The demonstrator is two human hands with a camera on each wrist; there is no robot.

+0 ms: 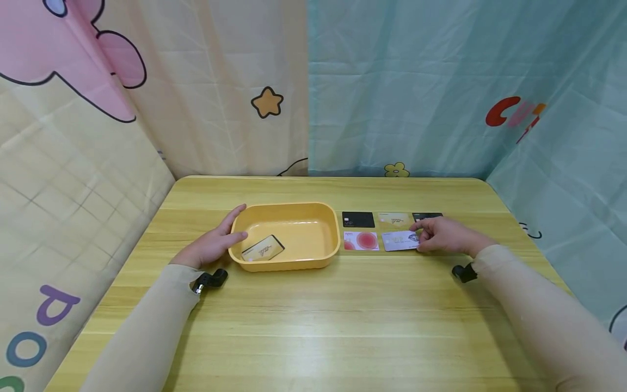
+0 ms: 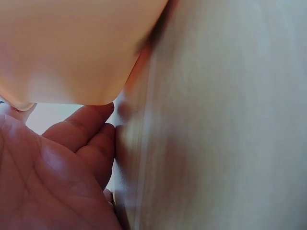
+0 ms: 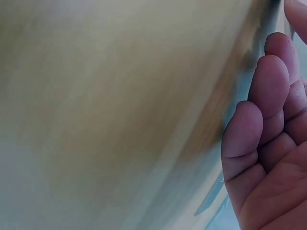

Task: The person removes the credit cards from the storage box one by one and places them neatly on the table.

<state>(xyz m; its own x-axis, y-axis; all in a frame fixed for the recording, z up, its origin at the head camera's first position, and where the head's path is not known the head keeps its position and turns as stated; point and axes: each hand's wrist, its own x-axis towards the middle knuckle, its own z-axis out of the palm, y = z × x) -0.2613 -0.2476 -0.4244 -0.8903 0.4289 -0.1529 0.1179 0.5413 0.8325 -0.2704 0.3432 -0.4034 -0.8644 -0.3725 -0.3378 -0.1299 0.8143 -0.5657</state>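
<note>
My left hand holds the left end of a yellow plastic tray, thumb over the rim and the other fingers along the outer wall. In the left wrist view fingertips meet the tray's underside edge. Inside the tray, toward its front left, a gold card lies at a slant. My right hand pinches the right end of a silver-lilac VIP card, index finger and thumb at its edges. The right wrist view shows curled fingers beside the tabletop, the card out of sight there.
Right of the tray, cards lie in two rows: a black VIP card, a gold card and another dark card behind, a white card with red circles in front. Printed curtains border the wooden table.
</note>
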